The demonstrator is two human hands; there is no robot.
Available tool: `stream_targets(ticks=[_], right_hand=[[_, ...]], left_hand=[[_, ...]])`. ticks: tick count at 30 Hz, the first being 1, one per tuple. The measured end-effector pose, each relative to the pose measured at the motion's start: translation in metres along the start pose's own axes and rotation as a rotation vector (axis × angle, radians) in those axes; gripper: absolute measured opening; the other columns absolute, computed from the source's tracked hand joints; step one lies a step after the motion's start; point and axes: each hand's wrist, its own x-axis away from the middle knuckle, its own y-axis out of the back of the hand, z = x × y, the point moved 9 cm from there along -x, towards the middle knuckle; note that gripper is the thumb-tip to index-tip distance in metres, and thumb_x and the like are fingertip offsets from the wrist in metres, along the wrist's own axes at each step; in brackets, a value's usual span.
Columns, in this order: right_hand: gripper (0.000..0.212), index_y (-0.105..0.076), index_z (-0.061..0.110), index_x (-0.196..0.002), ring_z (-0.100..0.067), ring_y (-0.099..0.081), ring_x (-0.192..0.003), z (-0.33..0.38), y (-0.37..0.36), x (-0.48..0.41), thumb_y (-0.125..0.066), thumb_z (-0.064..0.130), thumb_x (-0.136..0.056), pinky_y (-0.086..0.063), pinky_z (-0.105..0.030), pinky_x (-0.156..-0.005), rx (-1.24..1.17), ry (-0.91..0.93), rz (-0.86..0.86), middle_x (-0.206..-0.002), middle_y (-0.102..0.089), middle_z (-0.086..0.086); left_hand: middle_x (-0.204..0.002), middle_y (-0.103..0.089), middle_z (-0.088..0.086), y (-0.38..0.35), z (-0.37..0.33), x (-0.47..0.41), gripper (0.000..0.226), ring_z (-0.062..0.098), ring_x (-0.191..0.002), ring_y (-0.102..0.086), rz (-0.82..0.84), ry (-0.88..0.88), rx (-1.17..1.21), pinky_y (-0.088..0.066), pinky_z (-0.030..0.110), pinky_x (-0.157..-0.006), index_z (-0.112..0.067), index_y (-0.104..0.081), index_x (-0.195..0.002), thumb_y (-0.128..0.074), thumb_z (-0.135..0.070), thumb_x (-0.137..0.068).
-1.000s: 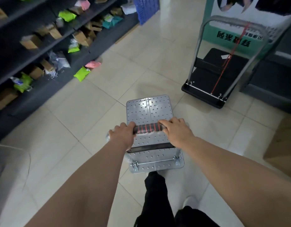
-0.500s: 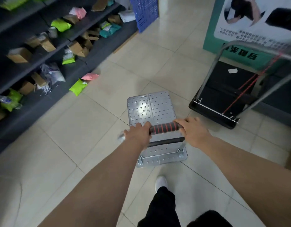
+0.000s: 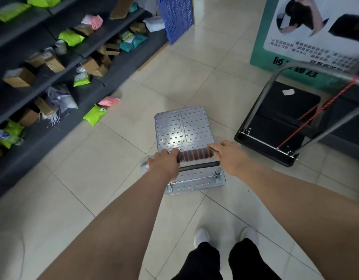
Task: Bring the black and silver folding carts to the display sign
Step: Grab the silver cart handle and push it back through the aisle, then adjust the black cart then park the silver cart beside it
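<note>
A silver folding cart (image 3: 184, 126) with a perforated metal deck stands on the tiled floor in front of me. Both hands grip its handle, which has a black and red ribbed grip (image 3: 195, 155): my left hand (image 3: 164, 163) at the left end, my right hand (image 3: 228, 156) at the right end. The black folding cart (image 3: 275, 118) sits to the right with its grey handle raised and a red cord across it. It stands just in front of the green and white display sign (image 3: 308, 35). The silver cart is a short gap left of the black one.
Dark shelving (image 3: 43, 81) with boxes and bright green and pink parcels runs along the left. A blue perforated crate (image 3: 175, 16) stands at the shelf's far end. My white shoes (image 3: 203, 237) are on the tiles below the cart. Tiled floor lies between shelf and sign.
The silver cart has rolled forward and rightward with both hands on its handle. The black cart and the sign are now closer and further right in view.
</note>
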Motion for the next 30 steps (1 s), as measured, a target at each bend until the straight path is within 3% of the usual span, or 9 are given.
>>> stream_targets(ticks=[5,8,11,20,30], right_hand=[[0.037,-0.040,0.034,-0.136,-0.025,-0.044,-0.111,-0.002,0.005,-0.003,-0.035,0.026,-0.100,-0.042,-0.047,-0.098,0.037,-0.001,-0.020,-0.120,-0.053,-0.007],[0.042,-0.034,0.032,-0.142,-0.028,-0.041,-0.122,-0.010,0.007,-0.008,-0.036,0.031,-0.100,-0.036,-0.050,-0.106,-0.012,-0.027,-0.002,-0.132,-0.048,-0.011],[0.054,-0.024,0.025,-0.146,-0.028,-0.035,-0.130,-0.023,0.018,0.000,-0.041,0.037,-0.097,-0.031,-0.047,-0.110,-0.054,-0.062,-0.089,-0.140,-0.040,-0.011],[0.051,-0.032,0.015,-0.142,-0.029,-0.033,-0.133,-0.079,0.036,0.052,-0.036,0.039,-0.097,-0.029,-0.044,-0.110,0.093,-0.183,-0.095,-0.143,-0.039,-0.011],[0.054,-0.033,0.015,-0.144,-0.027,-0.021,-0.142,-0.181,0.075,0.105,-0.037,0.042,-0.097,-0.020,-0.042,-0.114,0.002,-0.374,-0.176,-0.151,-0.032,-0.009]], left_hand=[[-0.128,-0.047,0.010,0.002,-0.005,-0.003,0.048,0.032,-0.117,-0.043,-0.040,-0.016,0.000,-0.027,0.057,-0.106,-0.033,-0.030,-0.138,-0.046,-0.028,-0.093],[-0.143,-0.036,0.009,0.006,-0.011,-0.004,0.063,0.033,-0.130,-0.033,-0.060,-0.004,0.074,-0.021,0.060,-0.109,-0.036,-0.020,-0.144,-0.052,-0.031,-0.091],[-0.149,-0.028,0.008,0.018,-0.024,-0.005,0.069,0.032,-0.136,-0.025,-0.114,-0.060,0.098,-0.017,0.060,-0.111,-0.037,-0.017,-0.146,-0.056,-0.033,-0.089],[-0.148,-0.032,0.009,0.039,-0.099,-0.019,0.060,0.033,-0.134,-0.028,-0.074,-0.246,-0.023,-0.024,0.056,-0.109,-0.030,-0.029,-0.143,-0.052,-0.046,-0.090],[-0.147,-0.032,0.009,0.035,-0.243,-0.034,0.058,0.033,-0.133,-0.029,-0.001,-0.474,-0.134,-0.027,0.053,-0.105,-0.025,-0.030,-0.143,-0.048,-0.044,-0.091]])
